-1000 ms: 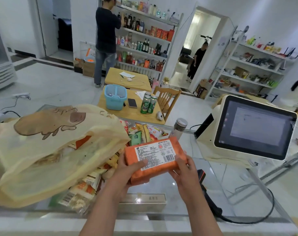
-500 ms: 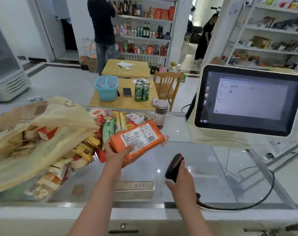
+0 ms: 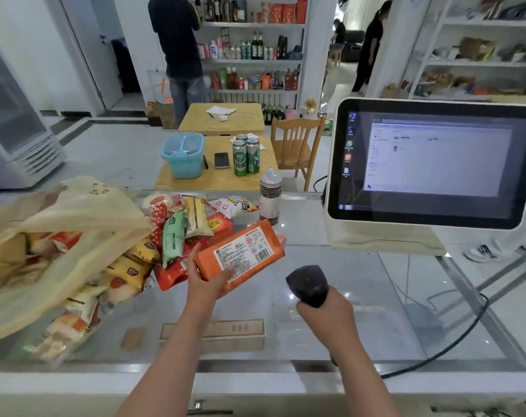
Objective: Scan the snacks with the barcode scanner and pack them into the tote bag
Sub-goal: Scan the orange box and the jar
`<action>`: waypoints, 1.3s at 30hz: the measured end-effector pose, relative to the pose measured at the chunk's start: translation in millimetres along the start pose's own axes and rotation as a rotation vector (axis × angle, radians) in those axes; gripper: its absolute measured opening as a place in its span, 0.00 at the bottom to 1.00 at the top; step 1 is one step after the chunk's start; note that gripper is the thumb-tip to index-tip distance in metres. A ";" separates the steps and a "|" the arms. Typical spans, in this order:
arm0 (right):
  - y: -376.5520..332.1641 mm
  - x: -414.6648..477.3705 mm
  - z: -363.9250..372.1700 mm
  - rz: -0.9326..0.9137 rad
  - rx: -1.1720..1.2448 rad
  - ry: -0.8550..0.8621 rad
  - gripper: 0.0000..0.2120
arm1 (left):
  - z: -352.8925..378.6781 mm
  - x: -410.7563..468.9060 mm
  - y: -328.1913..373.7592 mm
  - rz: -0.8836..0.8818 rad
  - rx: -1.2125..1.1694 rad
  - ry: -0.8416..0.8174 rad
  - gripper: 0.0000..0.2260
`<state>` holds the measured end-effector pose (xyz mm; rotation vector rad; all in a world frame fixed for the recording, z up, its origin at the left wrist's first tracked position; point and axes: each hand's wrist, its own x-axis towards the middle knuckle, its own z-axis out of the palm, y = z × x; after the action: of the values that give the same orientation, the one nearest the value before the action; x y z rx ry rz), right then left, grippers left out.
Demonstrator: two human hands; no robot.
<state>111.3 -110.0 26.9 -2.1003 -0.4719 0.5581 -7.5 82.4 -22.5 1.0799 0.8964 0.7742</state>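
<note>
My left hand point(image 3: 206, 282) grips an orange snack pack point(image 3: 240, 249) from below, its white label and barcode facing up, above the glass counter point(image 3: 361, 302). My right hand point(image 3: 324, 314) holds the black barcode scanner point(image 3: 308, 284) by its handle, its head raised just right of the pack and pointing toward it. A cream tote bag point(image 3: 60, 236) lies on its side at the left with several snack packs inside. A pile of loose snacks point(image 3: 183, 230) spills beside its mouth.
A white checkout screen point(image 3: 433, 164) stands at the right of the counter. A clear jar with a grey lid point(image 3: 270, 195) sits behind the snacks. The scanner cable point(image 3: 454, 341) trails off right. Tables, a chair, shelves and two people are beyond.
My right hand let go of the orange pack, picked up the scanner and raised it beside the pack. My left hand keeps holding the pack alone, tilted toward the scanner.
</note>
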 end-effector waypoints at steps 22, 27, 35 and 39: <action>-22.4 -12.7 -1.0 0.022 0.083 -0.152 0.06 | -16.9 3.9 -15.5 0.001 0.086 -0.096 0.38; -20.8 -13.9 -2.0 0.017 0.090 -0.156 0.06 | -16.8 4.2 -16.2 -0.013 0.066 -0.092 0.38; -16.7 -12.2 -0.3 -0.003 0.072 -0.138 0.06 | -16.3 2.0 -14.7 -0.037 0.054 -0.089 0.38; -7.3 -5.8 11.0 -0.012 -0.032 -0.082 0.05 | -16.2 -1.4 -11.8 -0.061 0.037 -0.091 0.38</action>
<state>99.6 -101.8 28.7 -2.1094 -0.5432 0.6353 -21.5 84.2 -36.9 1.1064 0.8655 0.6556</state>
